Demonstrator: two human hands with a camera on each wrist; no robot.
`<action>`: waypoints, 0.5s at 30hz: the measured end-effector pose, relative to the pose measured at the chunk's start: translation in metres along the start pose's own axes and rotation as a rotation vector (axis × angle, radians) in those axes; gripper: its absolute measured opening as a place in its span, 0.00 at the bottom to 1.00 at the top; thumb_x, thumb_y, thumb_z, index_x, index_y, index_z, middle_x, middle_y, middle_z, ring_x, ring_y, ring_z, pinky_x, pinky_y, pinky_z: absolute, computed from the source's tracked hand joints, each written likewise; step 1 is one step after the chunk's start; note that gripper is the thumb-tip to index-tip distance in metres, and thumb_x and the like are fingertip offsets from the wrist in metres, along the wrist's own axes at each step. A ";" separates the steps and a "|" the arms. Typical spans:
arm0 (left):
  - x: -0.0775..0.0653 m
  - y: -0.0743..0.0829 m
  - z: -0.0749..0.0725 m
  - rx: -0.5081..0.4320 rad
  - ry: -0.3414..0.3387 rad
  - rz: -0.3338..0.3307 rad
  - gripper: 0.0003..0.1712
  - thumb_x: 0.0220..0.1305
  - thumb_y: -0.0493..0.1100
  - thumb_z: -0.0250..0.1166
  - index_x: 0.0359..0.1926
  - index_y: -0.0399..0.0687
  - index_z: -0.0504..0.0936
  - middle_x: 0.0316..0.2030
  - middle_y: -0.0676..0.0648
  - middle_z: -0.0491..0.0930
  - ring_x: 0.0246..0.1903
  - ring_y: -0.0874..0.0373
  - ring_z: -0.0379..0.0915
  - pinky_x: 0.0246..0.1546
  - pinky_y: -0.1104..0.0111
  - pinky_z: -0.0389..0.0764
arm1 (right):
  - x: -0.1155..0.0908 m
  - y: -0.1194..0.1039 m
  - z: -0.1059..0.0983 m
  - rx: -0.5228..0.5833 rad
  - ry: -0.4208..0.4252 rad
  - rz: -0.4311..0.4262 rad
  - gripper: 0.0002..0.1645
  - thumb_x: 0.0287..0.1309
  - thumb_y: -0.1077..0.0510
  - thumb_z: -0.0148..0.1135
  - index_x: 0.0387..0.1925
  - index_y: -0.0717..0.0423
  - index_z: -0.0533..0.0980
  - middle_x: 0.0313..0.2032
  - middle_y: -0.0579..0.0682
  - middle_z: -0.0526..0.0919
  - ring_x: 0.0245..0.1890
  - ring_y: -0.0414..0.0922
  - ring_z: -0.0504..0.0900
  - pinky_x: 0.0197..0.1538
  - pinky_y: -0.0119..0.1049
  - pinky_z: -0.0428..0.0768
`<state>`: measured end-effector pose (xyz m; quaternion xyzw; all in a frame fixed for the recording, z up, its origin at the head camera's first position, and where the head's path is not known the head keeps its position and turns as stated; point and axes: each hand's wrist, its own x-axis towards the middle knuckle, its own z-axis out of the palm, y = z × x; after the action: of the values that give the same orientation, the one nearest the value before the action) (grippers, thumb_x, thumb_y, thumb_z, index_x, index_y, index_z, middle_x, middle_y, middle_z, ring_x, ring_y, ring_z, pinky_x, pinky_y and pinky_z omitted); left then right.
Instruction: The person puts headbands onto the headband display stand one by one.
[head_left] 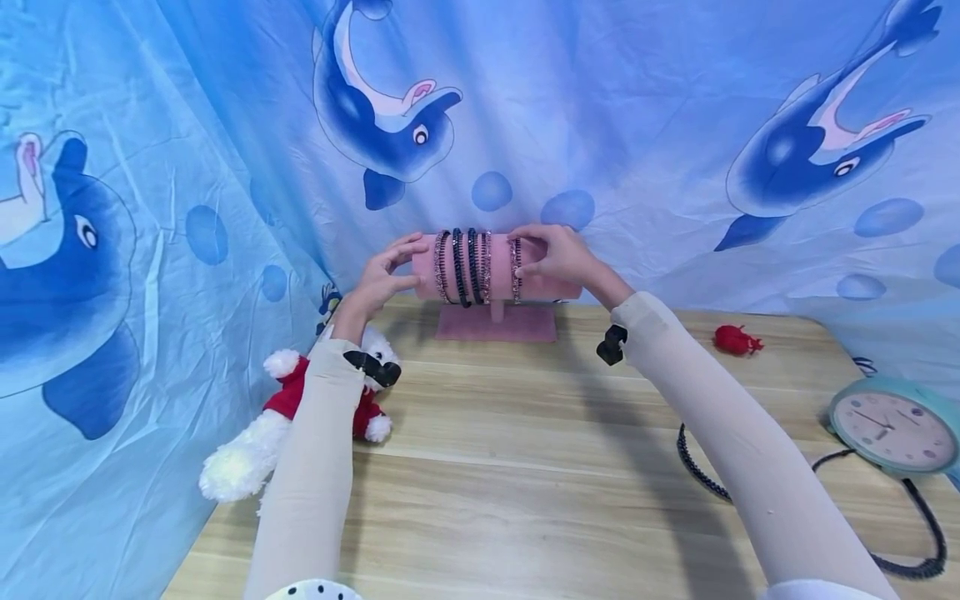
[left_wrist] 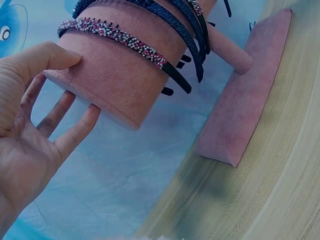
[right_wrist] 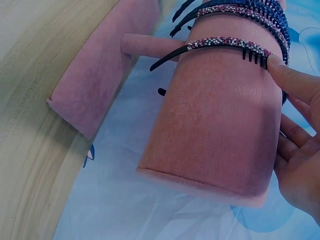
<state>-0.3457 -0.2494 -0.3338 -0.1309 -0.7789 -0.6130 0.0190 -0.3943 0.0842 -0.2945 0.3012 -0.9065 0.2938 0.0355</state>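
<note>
A pink headband display stand [head_left: 501, 279] has a padded roll set on a post above a flat base [head_left: 495, 327]. Several toothed headbands arch over the roll, among them a dark glittery headband [left_wrist: 172, 25] and a pink-and-silver rhinestone headband [left_wrist: 115, 34] towards the left end. At that left end my left hand [head_left: 378, 279] grips the roll, thumb on the padding and fingers around the end edge. My right hand [head_left: 562, 254] pinches another rhinestone headband [right_wrist: 227, 42], standing apart from the others; its thumb is on the headband's toothed side, other fingers partly hidden behind the roll.
A white plush toy in a red sweater [head_left: 288, 392] lies beside my left forearm. Towards the right are a small red object [head_left: 737, 340], a teal clock [head_left: 892, 425] and dark headbands [head_left: 697, 475] on the wooden table [head_left: 480, 500]. A blue dolphin-print curtain [head_left: 637, 125] hangs behind.
</note>
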 end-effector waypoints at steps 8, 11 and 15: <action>0.001 -0.001 0.000 -0.006 -0.006 0.015 0.34 0.60 0.27 0.68 0.68 0.40 0.74 0.78 0.55 0.59 0.75 0.50 0.59 0.73 0.55 0.68 | 0.004 -0.002 0.002 0.011 -0.010 0.006 0.37 0.51 0.58 0.78 0.64 0.43 0.78 0.63 0.53 0.80 0.54 0.50 0.76 0.66 0.51 0.72; 0.000 -0.002 0.000 -0.006 -0.006 0.014 0.34 0.60 0.28 0.68 0.68 0.40 0.74 0.78 0.54 0.60 0.75 0.50 0.59 0.73 0.55 0.68 | 0.006 -0.004 0.003 0.009 -0.017 0.012 0.37 0.51 0.55 0.79 0.64 0.41 0.78 0.65 0.52 0.79 0.53 0.50 0.76 0.66 0.52 0.72; 0.001 -0.003 -0.001 -0.013 -0.001 0.018 0.34 0.60 0.27 0.68 0.68 0.38 0.74 0.78 0.54 0.60 0.75 0.49 0.59 0.74 0.54 0.67 | 0.008 -0.007 0.004 0.009 -0.032 0.012 0.38 0.52 0.55 0.78 0.65 0.40 0.77 0.67 0.52 0.78 0.56 0.52 0.77 0.67 0.52 0.72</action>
<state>-0.3472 -0.2512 -0.3360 -0.1383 -0.7735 -0.6180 0.0234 -0.3970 0.0734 -0.2923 0.3007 -0.9074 0.2931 0.0182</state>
